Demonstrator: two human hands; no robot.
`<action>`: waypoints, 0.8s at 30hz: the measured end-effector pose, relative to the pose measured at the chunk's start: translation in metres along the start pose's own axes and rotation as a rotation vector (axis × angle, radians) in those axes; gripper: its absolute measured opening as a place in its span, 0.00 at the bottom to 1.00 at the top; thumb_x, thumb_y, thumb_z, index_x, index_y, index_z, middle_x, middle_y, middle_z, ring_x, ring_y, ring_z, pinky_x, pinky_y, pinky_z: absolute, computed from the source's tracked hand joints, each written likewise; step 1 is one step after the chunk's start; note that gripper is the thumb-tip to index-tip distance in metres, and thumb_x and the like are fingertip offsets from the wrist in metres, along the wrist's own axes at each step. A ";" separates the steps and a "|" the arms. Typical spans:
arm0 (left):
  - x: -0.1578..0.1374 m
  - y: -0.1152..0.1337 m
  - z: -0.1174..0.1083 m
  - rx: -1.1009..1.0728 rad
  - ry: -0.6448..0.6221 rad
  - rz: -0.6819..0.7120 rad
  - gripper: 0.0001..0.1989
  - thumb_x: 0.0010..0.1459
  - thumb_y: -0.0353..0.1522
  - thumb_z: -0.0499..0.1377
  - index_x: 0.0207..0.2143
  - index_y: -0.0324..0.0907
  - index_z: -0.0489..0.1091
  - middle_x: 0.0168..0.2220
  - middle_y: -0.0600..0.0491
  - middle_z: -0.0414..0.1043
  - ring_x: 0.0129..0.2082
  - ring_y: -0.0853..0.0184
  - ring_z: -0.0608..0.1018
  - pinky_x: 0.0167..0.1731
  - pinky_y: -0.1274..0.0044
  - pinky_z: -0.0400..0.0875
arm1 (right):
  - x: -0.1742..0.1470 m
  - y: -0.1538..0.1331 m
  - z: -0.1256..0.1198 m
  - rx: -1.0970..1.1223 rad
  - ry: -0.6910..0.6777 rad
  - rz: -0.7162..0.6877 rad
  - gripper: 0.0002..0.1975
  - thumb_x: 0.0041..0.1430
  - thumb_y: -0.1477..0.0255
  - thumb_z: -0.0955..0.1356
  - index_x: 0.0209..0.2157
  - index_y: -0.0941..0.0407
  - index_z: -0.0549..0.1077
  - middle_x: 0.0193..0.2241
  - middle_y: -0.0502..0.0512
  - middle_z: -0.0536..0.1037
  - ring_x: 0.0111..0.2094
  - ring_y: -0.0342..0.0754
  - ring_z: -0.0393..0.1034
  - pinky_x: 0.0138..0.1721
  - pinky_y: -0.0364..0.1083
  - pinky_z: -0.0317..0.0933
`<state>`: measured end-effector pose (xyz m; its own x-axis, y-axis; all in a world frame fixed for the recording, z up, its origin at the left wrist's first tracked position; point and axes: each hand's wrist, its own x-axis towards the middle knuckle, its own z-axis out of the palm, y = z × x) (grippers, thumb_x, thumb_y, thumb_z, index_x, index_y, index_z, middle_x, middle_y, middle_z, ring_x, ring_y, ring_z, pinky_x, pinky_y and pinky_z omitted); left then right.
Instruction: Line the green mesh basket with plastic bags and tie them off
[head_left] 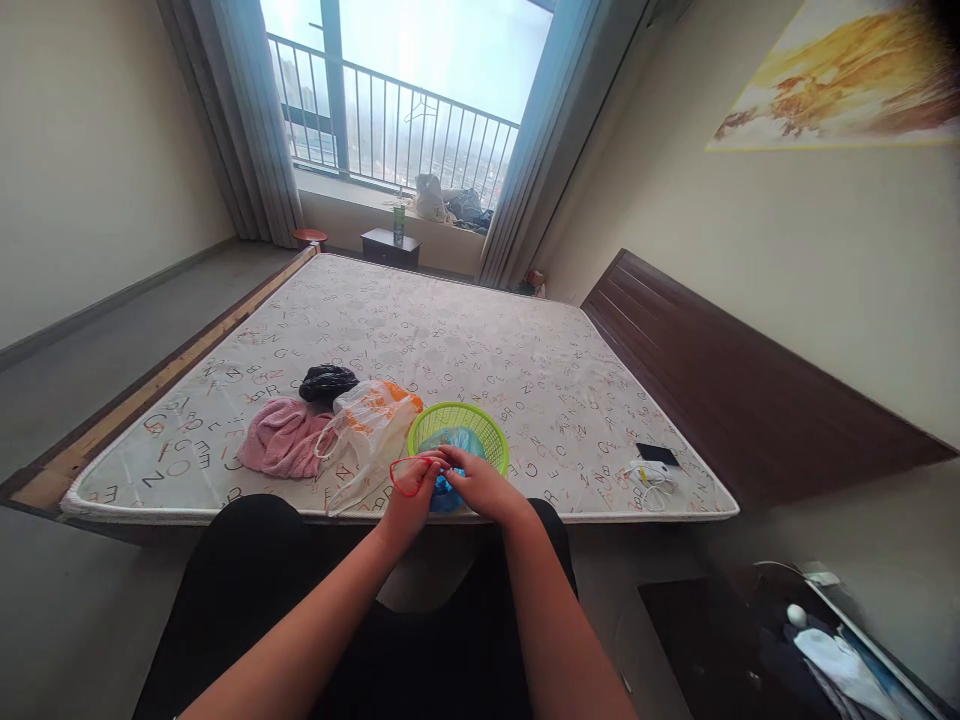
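Note:
A thin red cord [405, 492] forms a loop over the back of my left hand [411, 500]. The fingers of my left hand are closed, pinching the cord near its end. My right hand [480, 485] meets it there, fingertips also pressed together on the cord. Just beyond and below both hands is a green plastic basket [496, 440] on the mattress. Inside the basket lies a bluish see-through plastic bag [459, 438], partly covered by my hands. A darker blue part shows between my wrists, its kind unclear.
Left of the basket lie a white and orange plastic bag [371, 415], a pink towel-like cloth [281, 440] and a black plastic bag [328, 382]. A dark phone [657, 455] and a white cable [652, 476] rest at the mattress's [420, 320] right. A dark headboard [720, 370] stands right.

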<state>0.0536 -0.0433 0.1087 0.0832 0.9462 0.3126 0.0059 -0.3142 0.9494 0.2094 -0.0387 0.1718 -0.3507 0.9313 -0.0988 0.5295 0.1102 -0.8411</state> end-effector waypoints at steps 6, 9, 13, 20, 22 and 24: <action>-0.001 -0.003 0.002 -0.075 -0.006 -0.077 0.16 0.66 0.43 0.55 0.38 0.45 0.78 0.50 0.47 0.79 0.55 0.58 0.77 0.59 0.62 0.68 | 0.004 0.007 0.002 -0.019 0.048 -0.043 0.25 0.63 0.72 0.64 0.62 0.54 0.67 0.66 0.58 0.65 0.69 0.52 0.52 0.70 0.56 0.44; -0.001 -0.003 0.002 -0.079 -0.015 -0.106 0.17 0.66 0.44 0.55 0.38 0.44 0.78 0.47 0.47 0.80 0.51 0.59 0.79 0.55 0.64 0.71 | 0.006 0.011 0.004 -0.002 0.037 -0.014 0.28 0.62 0.72 0.65 0.64 0.53 0.65 0.68 0.58 0.60 0.71 0.51 0.47 0.71 0.57 0.40; -0.003 -0.002 0.002 -0.059 -0.035 -0.153 0.19 0.66 0.46 0.54 0.38 0.43 0.79 0.41 0.48 0.81 0.42 0.61 0.81 0.48 0.67 0.74 | 0.006 0.014 0.007 0.003 0.053 0.027 0.33 0.60 0.74 0.64 0.67 0.54 0.60 0.71 0.59 0.54 0.73 0.52 0.38 0.72 0.59 0.34; -0.003 0.002 0.003 -0.124 -0.048 -0.176 0.21 0.64 0.49 0.55 0.37 0.43 0.78 0.40 0.47 0.81 0.39 0.61 0.81 0.44 0.68 0.76 | 0.008 0.010 0.003 0.001 0.192 0.032 0.37 0.58 0.75 0.62 0.69 0.51 0.56 0.73 0.53 0.45 0.74 0.49 0.32 0.72 0.57 0.33; -0.001 0.005 0.002 -0.162 -0.015 -0.165 0.22 0.64 0.49 0.54 0.35 0.43 0.76 0.42 0.47 0.80 0.39 0.62 0.81 0.43 0.69 0.76 | 0.009 0.012 0.002 0.014 0.249 0.049 0.38 0.57 0.76 0.61 0.70 0.53 0.54 0.73 0.53 0.44 0.74 0.48 0.31 0.72 0.56 0.32; 0.000 0.006 0.001 -0.180 0.017 -0.163 0.22 0.65 0.49 0.53 0.33 0.42 0.75 0.45 0.46 0.79 0.40 0.63 0.81 0.43 0.69 0.76 | 0.012 0.017 0.001 0.037 0.322 0.082 0.39 0.57 0.75 0.60 0.71 0.53 0.52 0.73 0.54 0.44 0.74 0.48 0.31 0.72 0.56 0.34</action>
<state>0.0544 -0.0453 0.1148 0.0789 0.9850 0.1535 -0.1596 -0.1395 0.9773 0.2137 -0.0260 0.1562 -0.0431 0.9991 0.0012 0.5154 0.0233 -0.8566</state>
